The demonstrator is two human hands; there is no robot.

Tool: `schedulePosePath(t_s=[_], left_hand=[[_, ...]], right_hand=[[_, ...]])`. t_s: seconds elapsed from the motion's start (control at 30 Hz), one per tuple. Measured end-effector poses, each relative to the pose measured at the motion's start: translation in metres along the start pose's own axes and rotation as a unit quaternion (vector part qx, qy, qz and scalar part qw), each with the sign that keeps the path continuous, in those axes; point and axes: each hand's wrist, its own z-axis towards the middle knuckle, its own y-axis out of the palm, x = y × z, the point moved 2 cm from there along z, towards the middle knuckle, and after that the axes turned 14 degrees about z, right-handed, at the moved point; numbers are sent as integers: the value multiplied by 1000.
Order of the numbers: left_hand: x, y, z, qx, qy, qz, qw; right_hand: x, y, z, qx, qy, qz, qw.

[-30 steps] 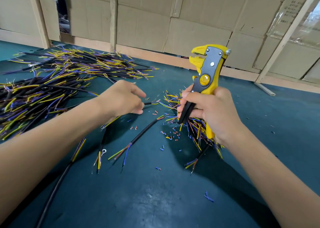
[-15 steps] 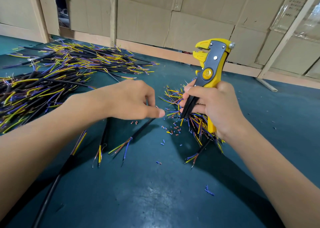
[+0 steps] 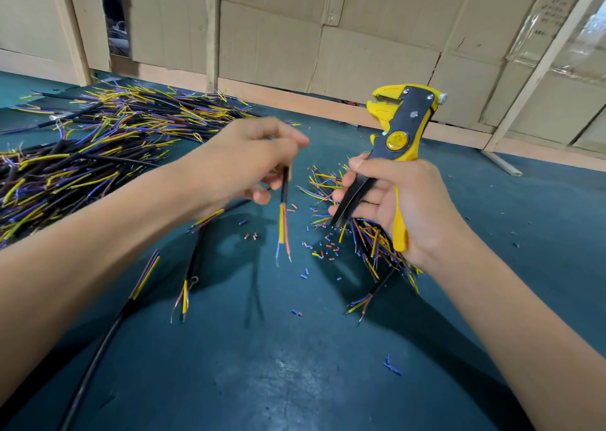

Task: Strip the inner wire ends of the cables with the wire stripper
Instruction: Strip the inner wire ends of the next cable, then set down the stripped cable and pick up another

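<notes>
1. Left hand (image 3: 242, 161): raised above the bench (image 3: 278, 365), fingers curled, pinching a black cable (image 3: 284, 186) that hangs downward from the grip. The hand is motion-blurred; the exact finger placement cannot be made out.
2. Held cable: its lower end shows yellow, blue and orange-brown inner wires (image 3: 282, 234), fanned slightly, tips clear of the bench surface.
3. Right hand (image 3: 396, 207): wrapped round the handles of a yellow-and-black wire stripper (image 3: 398, 135), held upright with its head uppermost and facing left, the jaws holding no wire.
4. Stripper and held cable are near each other but apart.
5. Large pile of cables (image 3: 82, 155) lies on the bench at far left; a smaller pile (image 3: 370, 237) sits beneath the right hand.
6. Loose cables (image 3: 193, 266) lie separately under the left forearm.
7. Short coloured insulation offcuts (image 3: 323, 250) are scattered across the green bench between the hands.
8. Cardboard panels (image 3: 360, 37) line the wall behind.
</notes>
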Motion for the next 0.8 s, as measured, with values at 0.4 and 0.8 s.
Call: schedulePosePath(t_s=[0.4, 0.8], left_hand=[[15, -5, -6, 112, 143, -121, 976], [18, -6, -8, 121, 122, -172, 970]], right_hand=[[11, 25, -18, -213, 69, 52, 973], [10, 23, -17, -208, 84, 58, 973]])
